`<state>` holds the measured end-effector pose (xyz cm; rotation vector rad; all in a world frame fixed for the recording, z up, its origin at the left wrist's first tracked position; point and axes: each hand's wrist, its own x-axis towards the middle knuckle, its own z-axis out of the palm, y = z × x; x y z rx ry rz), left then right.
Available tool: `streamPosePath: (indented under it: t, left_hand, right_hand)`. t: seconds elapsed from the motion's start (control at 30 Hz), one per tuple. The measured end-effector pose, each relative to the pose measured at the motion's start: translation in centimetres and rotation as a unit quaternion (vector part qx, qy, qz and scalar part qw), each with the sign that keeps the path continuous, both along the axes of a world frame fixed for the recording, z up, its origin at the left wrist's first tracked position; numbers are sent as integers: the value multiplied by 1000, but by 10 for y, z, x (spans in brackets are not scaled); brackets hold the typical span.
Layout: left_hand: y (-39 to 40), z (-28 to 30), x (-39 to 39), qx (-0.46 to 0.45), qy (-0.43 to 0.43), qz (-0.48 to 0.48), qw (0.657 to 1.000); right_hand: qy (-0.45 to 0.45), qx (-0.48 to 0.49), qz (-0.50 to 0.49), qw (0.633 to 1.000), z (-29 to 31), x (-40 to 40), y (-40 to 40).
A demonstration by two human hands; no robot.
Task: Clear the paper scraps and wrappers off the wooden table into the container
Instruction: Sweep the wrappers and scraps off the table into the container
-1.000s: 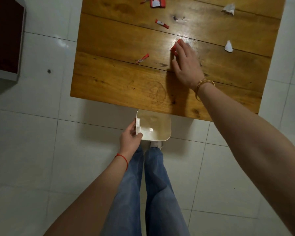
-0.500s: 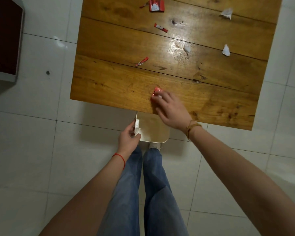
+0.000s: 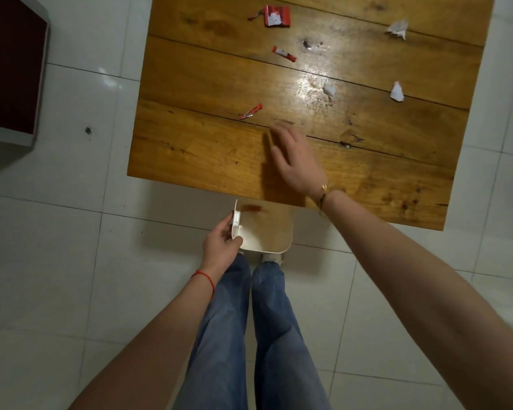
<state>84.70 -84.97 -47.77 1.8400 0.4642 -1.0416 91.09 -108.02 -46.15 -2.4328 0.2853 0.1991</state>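
Since half a second ago the right hand (image 3: 298, 161) has swung back out over the wooden table (image 3: 208, 149), and the red scrap it was dragging at the near edge is off the wood now, showing as a blurry red wrapper bit (image 3: 251, 208) inside the container (image 3: 274, 247). Right-hand fingers (image 3: 279, 134) are spread loose and flat, motion-blurred, nothing in them as far as I can see. Closest piece to those fingertips is the small red sliver (image 3: 251, 111), just up and to the left of them, not touching. A bit further out to the right sits a tiny white scrap (image 3: 329, 89) in the glare patch, then another white scrap (image 3: 396, 91) well off toward the right edge. Further back there's a red-and-white strip (image 3: 284, 53), the big torn red wrapper (image 3: 276, 16) near the far edge, and a crumpled white paper (image 3: 397, 28) in the far right corner. Left hand (image 3: 221, 247) is curled around the container's left rim, thumb over the lip, holding it just below the table's near edge, above the white tiled floor (image 3: 57, 261). Gold bracelet (image 3: 323, 193) on the right wrist, red string (image 3: 205, 278) on the left, blue jeans (image 3: 249, 335) below.
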Motion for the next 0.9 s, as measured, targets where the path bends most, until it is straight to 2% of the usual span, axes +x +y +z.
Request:
streamPosePath:
  t: [0.1, 0.33, 0.47, 0.67, 0.77, 0.9]
  left_hand:
    - [2, -3, 4, 0, 0, 4, 1000]
    - [3, -2, 13, 2, 4, 15, 1000]
    - [4, 2, 14, 5, -3, 4, 1000]
    - [6, 11, 7, 8, -2, 2, 1000]
    - [9, 17, 0, 10, -10, -17, 1000]
    - [12, 29, -11, 9, -12, -28, 1000]
  right_hand:
    - [25, 31, -13, 999, -5, 40, -5]
    - [39, -80, 122, 989, -19, 58, 6]
    - [34, -99, 177, 979, -19, 22, 12]
    - [67, -64, 224, 970, -12, -66, 42]
    - [76, -41, 221, 971, -6, -102, 58]
    - [64, -6, 169, 984, 11, -129, 68]
